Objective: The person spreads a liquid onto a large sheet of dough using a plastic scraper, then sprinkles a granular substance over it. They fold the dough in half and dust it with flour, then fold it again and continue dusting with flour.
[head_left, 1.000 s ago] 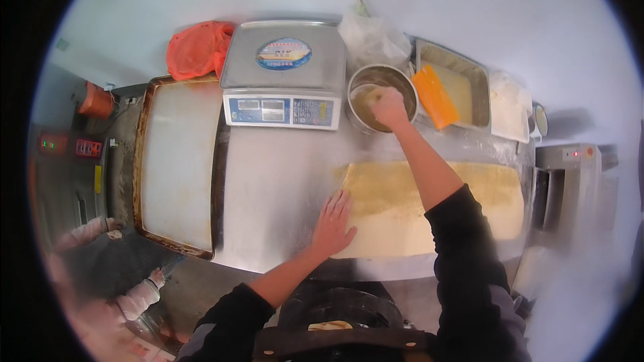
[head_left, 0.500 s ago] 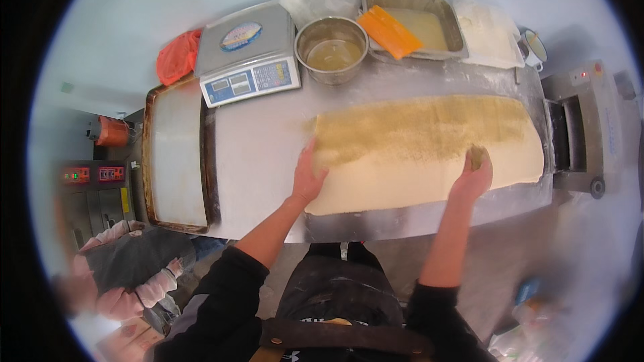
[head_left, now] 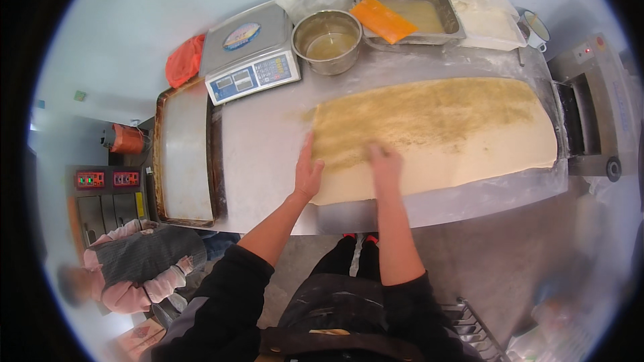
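Note:
A long sheet of pale dough (head_left: 483,154) lies on the steel table (head_left: 261,141), its far part coated with an uneven brownish yellow layer. My left hand (head_left: 307,167) rests at the sheet's left edge, fingers stretched out along it. My right hand (head_left: 384,164) is over the left half of the sheet, blurred by motion, so what its fingers hold cannot be made out. Behind the dough stands a steel pot (head_left: 325,53) with some liquid in it.
Around the work: a rimmed baking sheet (head_left: 184,161), scale (head_left: 241,37), red bag (head_left: 184,60), steel tray (head_left: 449,17) with an orange scraper (head_left: 382,19), white container (head_left: 486,23), enamel mug (head_left: 535,33), machine (head_left: 590,121) at right, and a person (head_left: 137,265) at lower left.
My right hand has come out of the pot onto the dough, held something brownish at the right, then moved left toward my left hand. The view has also shifted.

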Action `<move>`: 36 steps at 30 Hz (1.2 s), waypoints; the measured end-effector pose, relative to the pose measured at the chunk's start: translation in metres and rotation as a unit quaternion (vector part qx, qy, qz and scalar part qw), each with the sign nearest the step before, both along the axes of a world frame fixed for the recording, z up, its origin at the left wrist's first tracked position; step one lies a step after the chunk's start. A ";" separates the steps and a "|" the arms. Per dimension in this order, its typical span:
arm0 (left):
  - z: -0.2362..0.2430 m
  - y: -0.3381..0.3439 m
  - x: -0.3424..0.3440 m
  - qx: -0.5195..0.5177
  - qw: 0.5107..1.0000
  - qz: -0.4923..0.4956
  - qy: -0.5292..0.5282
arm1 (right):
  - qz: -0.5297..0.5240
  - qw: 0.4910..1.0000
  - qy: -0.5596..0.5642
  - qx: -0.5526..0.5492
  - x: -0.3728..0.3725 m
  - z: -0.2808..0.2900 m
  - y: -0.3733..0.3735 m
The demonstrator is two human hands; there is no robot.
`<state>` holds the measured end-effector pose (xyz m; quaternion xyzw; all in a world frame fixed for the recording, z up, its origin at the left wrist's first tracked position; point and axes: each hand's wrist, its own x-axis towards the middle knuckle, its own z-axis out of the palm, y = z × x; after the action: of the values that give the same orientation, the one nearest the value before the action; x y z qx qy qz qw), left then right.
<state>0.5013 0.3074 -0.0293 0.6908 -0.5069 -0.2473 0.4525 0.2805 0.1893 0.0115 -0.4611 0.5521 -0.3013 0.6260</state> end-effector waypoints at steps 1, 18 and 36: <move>-0.001 0.001 0.002 0.001 1.000 -0.006 -0.007 | -0.139 0.987 -0.070 0.036 -0.005 -0.002 0.001; 0.026 -0.028 -0.034 0.066 0.974 -0.113 -0.185 | -0.053 0.970 0.228 -0.062 -0.077 -0.018 -0.034; 0.009 -0.192 -0.189 0.067 0.912 -0.225 -0.337 | -0.411 0.895 0.006 -0.172 -0.183 -0.019 -0.112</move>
<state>0.3120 0.1149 -0.0204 0.6291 -0.7538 -0.1284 0.1396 0.0975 0.0777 -0.0070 -0.2957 0.6355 -0.6190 0.3543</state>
